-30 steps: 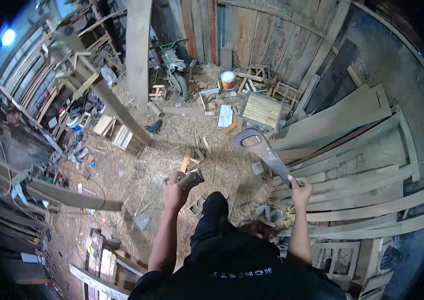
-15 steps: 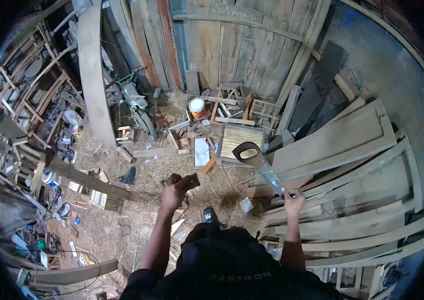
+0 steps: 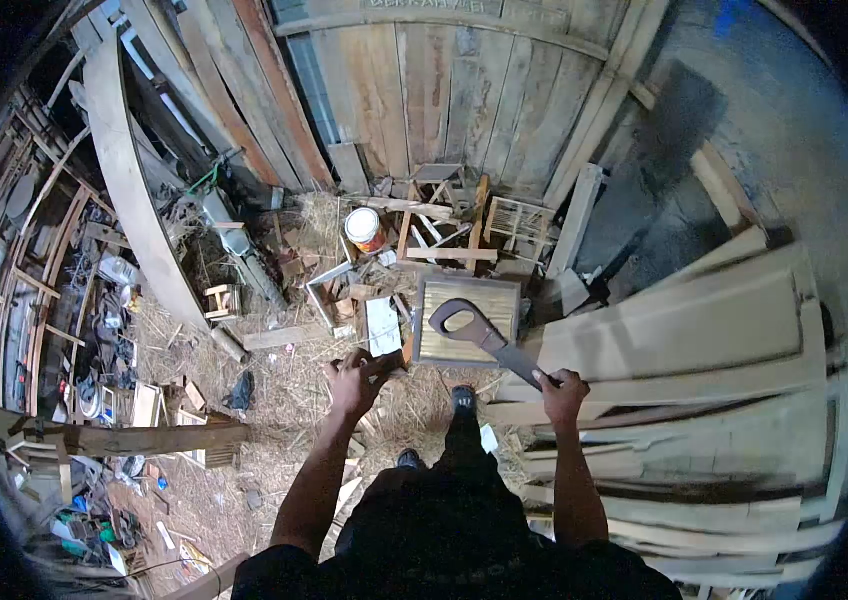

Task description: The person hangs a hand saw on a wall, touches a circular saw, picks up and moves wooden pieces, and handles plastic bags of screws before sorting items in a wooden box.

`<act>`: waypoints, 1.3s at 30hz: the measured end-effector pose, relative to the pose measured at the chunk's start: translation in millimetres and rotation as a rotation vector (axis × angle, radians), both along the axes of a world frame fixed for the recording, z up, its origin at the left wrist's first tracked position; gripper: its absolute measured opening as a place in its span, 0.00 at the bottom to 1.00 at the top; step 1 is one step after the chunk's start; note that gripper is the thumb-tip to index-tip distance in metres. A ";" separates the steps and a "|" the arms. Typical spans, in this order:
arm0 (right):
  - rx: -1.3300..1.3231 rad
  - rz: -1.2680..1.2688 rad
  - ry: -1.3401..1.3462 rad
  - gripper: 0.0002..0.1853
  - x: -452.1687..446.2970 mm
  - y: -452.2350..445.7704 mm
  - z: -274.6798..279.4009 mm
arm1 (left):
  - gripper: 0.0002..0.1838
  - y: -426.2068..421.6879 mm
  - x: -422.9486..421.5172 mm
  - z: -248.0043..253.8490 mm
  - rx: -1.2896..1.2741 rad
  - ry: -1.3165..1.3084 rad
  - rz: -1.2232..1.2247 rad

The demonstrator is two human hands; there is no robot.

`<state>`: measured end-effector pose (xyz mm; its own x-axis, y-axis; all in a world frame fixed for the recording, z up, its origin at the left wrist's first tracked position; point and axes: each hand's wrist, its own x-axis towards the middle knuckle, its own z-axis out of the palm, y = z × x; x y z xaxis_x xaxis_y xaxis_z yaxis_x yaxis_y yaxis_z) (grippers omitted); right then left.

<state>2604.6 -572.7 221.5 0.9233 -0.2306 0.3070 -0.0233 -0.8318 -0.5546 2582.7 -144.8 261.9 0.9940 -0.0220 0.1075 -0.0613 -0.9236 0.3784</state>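
Observation:
My right hand point(image 3: 564, 393) grips a handsaw point(image 3: 489, 341) by its blade end, with the dark handle pointing up and left over a slatted, framed wooden panel point(image 3: 433, 290). My left hand point(image 3: 352, 384) is closed around a small dark wooden block point(image 3: 389, 364), which sticks out to the right of the fingers. The block is near a white sheet point(image 3: 382, 326) and the panel's lower left corner. Part of the block is hidden by my fingers.
A paint bucket point(image 3: 365, 230) stands beyond the panel among wood scraps. A small motorbike point(image 3: 234, 237) leans at the back left. Long boards point(image 3: 684, 325) are stacked on the right. A wooden post point(image 3: 154, 439) lies across the left of the view. Straw and scraps litter the floor.
The view has moved forward and turned, bringing the slatted panel closer. Both hands still hold the block and the saw, and my feet have come into sight.

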 end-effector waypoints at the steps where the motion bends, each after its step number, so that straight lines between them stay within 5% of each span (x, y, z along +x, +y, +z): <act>1: 0.042 -0.009 0.100 0.21 26.1 -2.1 -13.4 | 0.19 -5.7 22.1 -14.6 0.004 0.011 0.007; 5: -0.015 0.021 0.170 0.21 110.6 -12.3 -77.4 | 0.18 -41.7 95.2 -70.1 0.014 0.150 0.036; 12: 0.001 0.018 0.468 0.22 240.3 -7.2 -217.3 | 0.19 -80.0 204.7 -245.2 0.037 0.107 0.007; 13: 0.049 0.006 0.524 0.22 252.8 -6.3 -243.7 | 0.12 -83.8 219.7 -272.8 -0.004 0.149 0.035; 14: -0.156 0.083 0.243 0.19 259.2 -10.5 -295.0 | 0.12 -86.6 232.7 -300.8 0.009 0.147 0.034; 15: -0.157 0.089 0.268 0.19 268.1 -10.8 -321.0 | 0.12 -88.4 243.0 -328.5 0.024 0.144 0.033; 18: 0.167 0.156 0.274 0.17 299.6 -9.1 -391.6 | 0.11 -89.2 269.1 -394.3 0.080 0.122 0.009; 22: 0.297 0.135 0.394 0.19 320.5 1.8 -419.8 | 0.13 -95.9 291.4 -451.2 0.138 0.158 0.024; 25: 0.145 0.198 0.347 0.17 314.1 -6.0 -451.6 | 0.19 -102.5 291.8 -475.1 0.107 0.326 0.022; 27: 0.282 0.179 0.559 0.21 305.6 -7.1 -450.6 | 0.26 -105.5 289.2 -481.4 0.080 0.324 0.019; 29: -0.066 0.319 0.184 0.24 302.6 -1.9 -434.2 | 0.31 -111.8 286.0 -468.4 0.078 0.345 0.025; 32: 0.147 0.315 0.371 0.27 290.0 1.5 -398.6 | 0.34 -115.1 282.1 -436.6 0.020 0.304 -0.031; 39: 0.327 0.355 0.570 0.35 279.7 11.6 -244.2 | 0.37 -107.6 253.6 -294.8 -0.033 0.216 0.141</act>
